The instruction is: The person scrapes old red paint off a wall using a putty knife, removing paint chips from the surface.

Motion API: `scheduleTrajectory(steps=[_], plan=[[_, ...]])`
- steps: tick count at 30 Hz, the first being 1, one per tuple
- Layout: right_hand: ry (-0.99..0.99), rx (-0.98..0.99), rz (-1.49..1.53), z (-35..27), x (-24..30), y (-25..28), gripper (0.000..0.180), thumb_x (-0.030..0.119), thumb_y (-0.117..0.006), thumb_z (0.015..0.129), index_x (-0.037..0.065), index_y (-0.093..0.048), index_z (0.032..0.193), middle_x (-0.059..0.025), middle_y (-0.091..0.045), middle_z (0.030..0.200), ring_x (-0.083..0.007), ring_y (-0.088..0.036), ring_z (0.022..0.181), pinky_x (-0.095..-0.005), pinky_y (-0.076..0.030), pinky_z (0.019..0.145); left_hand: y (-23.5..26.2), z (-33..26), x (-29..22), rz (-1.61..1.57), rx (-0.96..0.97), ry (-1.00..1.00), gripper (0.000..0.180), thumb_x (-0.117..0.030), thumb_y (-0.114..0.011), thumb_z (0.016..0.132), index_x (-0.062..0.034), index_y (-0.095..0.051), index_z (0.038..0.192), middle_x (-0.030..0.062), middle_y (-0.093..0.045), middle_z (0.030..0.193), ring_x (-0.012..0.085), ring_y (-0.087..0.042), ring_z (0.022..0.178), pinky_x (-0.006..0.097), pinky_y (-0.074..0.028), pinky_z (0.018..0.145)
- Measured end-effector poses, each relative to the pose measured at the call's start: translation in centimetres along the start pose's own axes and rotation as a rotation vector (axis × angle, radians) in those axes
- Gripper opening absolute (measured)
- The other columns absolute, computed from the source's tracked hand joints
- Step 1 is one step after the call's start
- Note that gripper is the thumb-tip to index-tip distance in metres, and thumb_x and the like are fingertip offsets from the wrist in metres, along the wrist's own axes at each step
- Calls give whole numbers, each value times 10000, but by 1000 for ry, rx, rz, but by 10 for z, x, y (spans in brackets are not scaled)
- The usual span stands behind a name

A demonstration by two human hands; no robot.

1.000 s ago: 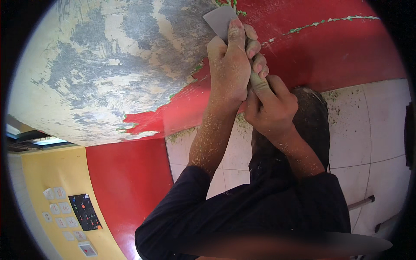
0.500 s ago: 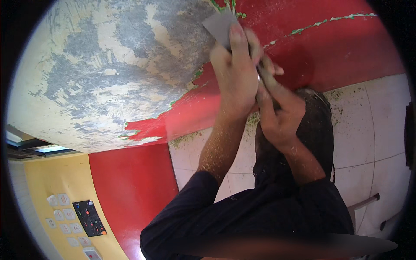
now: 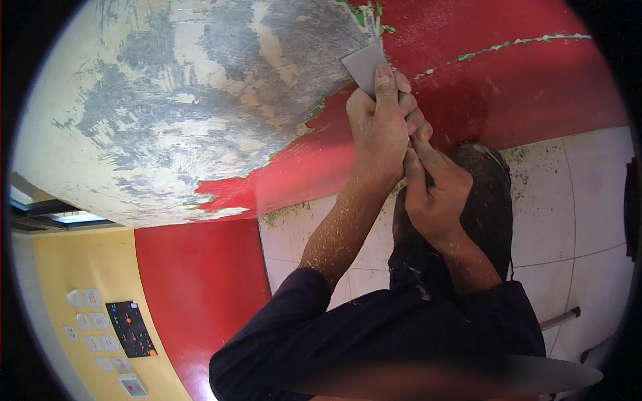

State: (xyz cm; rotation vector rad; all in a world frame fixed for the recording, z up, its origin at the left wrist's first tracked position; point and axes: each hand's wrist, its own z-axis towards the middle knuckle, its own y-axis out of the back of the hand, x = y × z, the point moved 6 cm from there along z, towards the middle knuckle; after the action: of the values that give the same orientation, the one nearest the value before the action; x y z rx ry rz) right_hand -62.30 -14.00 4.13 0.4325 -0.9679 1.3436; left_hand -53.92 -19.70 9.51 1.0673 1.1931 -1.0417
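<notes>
Printed cards (image 3: 91,298) mounted at eight o'clock, grey scraper (image 3: 363,65) gripped toward twelve by left hand (image 3: 380,134), right hand (image 3: 438,190) curled, hold hidden

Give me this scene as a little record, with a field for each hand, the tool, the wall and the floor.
Left hand: closed around the flat grey metal-looking scraper, thumb along its blade
Right hand: meets the left hand from below; whether it grips a handle is hidden
Tool: blade showing, over the border of bare patch and red
Wall: glossy red painted wall with a ragged, green-edged, grey-and-cream bare patch
Floor: pale square tiles, scattered greenish flakes
</notes>
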Motion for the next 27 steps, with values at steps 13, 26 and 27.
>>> scheduleTrajectory(steps=[13,26,27], plan=[[-49,69,-6,19,13,-1,309,-6,-635,785,-70,-618,1086,-172,-572,668,-250,-579,520,-325,-484,513,-13,3,-34,-84,-65,-53,329,-321,-363,1002,-53,-453,833,-11,-354,551,97,-343,442,284,-380,431],[38,-56,-23,2,5,0,333,-42,-624,761,-45,-623,1094,-145,-525,636,-237,-523,502,-328,-435,478,-5,4,-3,29,18,-35,366,-308,-362,1002,-37,-451,773,11,-383,564,100,-371,443,293,-385,407],[-43,2,-1,-4,2,-2,327,-46,-621,761,-47,-626,1088,-145,-520,627,-231,-516,495,-330,-428,473,-1,4,1,-3,1,-45,364,-305,-361,1003,-38,-445,771,10,-378,559,100,-369,439,294,-385,406]])
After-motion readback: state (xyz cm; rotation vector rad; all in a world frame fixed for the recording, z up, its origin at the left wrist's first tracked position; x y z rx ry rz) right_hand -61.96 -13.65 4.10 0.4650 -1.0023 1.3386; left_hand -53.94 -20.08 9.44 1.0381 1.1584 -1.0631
